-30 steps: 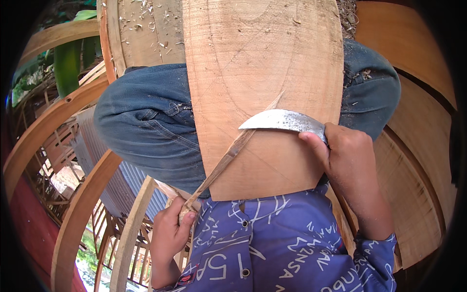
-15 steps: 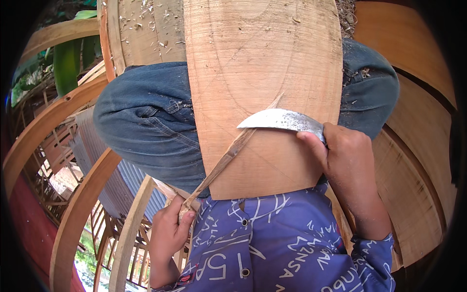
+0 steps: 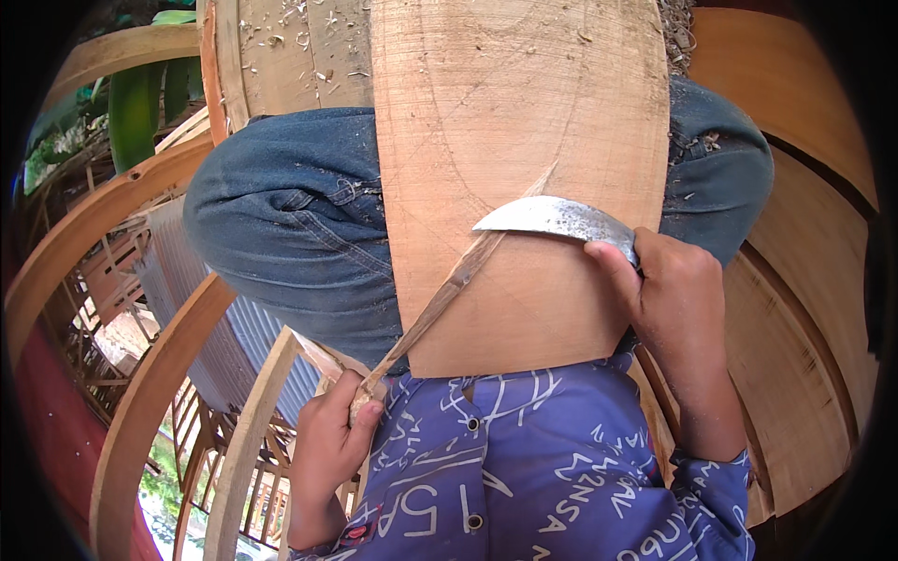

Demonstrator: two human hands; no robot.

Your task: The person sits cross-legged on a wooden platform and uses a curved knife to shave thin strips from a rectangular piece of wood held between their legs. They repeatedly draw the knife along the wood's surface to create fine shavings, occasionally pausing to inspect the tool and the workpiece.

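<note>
A thin, pointed wooden stick slants across a broad plank that lies over my lap. My left hand is closed round the stick's thick lower end, beside my hip. In my right hand is a knife with a curved, speckled steel blade; its handle is hidden inside the fist. The blade lies across the stick near its tapered tip, the blade's point reaching just left of it. Faint curved pencil lines run over the plank's face.
My jeans-covered knees flank the plank. Curved wooden ribs with gaps between them rise on the left. Wide curved boards form the right side. Wood shavings lie scattered on boards at the far left.
The plank, stick and knife all appear slightly further right and up in the picture. The blade stays across the stick, and both hands keep their hold.
</note>
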